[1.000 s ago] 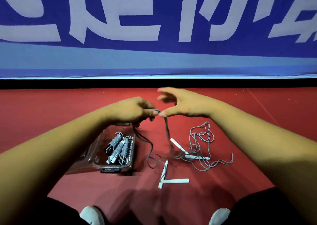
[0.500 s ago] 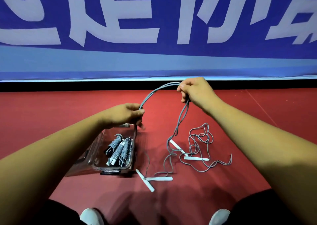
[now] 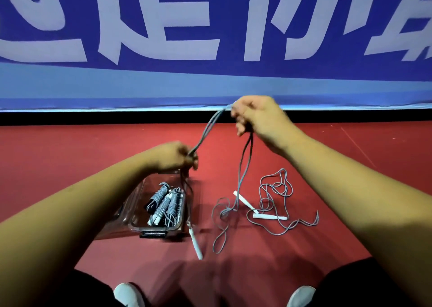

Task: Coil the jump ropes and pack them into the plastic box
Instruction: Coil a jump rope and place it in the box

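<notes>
Grey jump rope [image 3: 207, 129]: likely a light, limp cord, tangle-prone, best gathered as doubled strands close to its stiff white handle [image 3: 196, 242] (seen just beside the plastic box [image 3: 136, 223]). Left hand [image 3: 173, 157] and right hand [image 3: 259, 117] each close their grip round doubled cord stretched between them. Its second handle cannot be made out; fingertips [image 3: 195, 165] are blurred. Coiled ropes [image 3: 163, 203] lie in the box; another rope [image 3: 275, 189] sprawls on the floor [image 3: 70, 166].
</notes>
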A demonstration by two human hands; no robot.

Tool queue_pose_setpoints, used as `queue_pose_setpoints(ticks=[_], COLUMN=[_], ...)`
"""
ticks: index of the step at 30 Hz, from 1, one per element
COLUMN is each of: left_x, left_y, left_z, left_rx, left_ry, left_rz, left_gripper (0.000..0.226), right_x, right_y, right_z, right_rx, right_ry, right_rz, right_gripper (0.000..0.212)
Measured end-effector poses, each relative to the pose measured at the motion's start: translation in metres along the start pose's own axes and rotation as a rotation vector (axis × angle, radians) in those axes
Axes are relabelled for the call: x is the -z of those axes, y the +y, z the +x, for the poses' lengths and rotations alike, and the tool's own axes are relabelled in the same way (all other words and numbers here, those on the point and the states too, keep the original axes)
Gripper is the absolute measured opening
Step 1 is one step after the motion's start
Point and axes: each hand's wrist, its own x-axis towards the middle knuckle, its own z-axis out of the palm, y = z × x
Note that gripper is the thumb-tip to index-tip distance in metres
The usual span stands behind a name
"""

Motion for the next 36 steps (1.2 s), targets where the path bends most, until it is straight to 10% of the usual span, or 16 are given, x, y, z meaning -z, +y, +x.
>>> queue_pose_setpoints(ticks=[3, 8, 11, 17, 26, 31, 33, 36], left_x=[-0.011, -0.001, 0.001, 0.015, 0.003, 0.003, 0.005, 0.006], left_y=[-0.024, 0.010, 0.040, 0.050, -0.013, -0.011, 0.003, 0.028], left_z=[0.000, -0.010, -0.016, -0.013, 0.001, -0.003, -0.005, -0.008], left_rx=[0.090, 0.060, -0.027, -0.087, 0.082, 0.091, 0.060, -0.018], left_ry=[-0.036, 0.077, 0.038, 0.137, 0.005, 0.016, 0.019, 0.020], left_rz=[0.018, -0.331, -0.260, -0.382, 0.022, -0.251, -0.344, -0.252], left_gripper=[0.032, 0.018, 0.016, 0.013, 0.023, 0.017, 0.011, 0.015], right_x=[0.012, 0.029, 0.011, -0.013, 0.011, 0.036, 0.034, 0.009], right_y=[0.007, 0.024, 0.015, 0.014, -0.007, 0.023, 0.025, 0.019], right_z=[0.005, 0.002, -0.004, -0.014, 0.002, 0.009, 0.003, -0.009], right_rx=[-0.029, -0.174, -0.087, -0.163, -0.111, -0.208, -0.201, -0.087], right_ry=[0.180, -0.029, -0.255, -0.419, 0.145, 0.188, -0.067, -0.385], right_rz=[-0.111, -0.822, -0.602, -0.224, 0.322, -0.553, -0.903, -0.741], right_gripper=[0.033, 0.034, 0.054, 0.022, 0.031, 0.015, 0.047, 0.089])
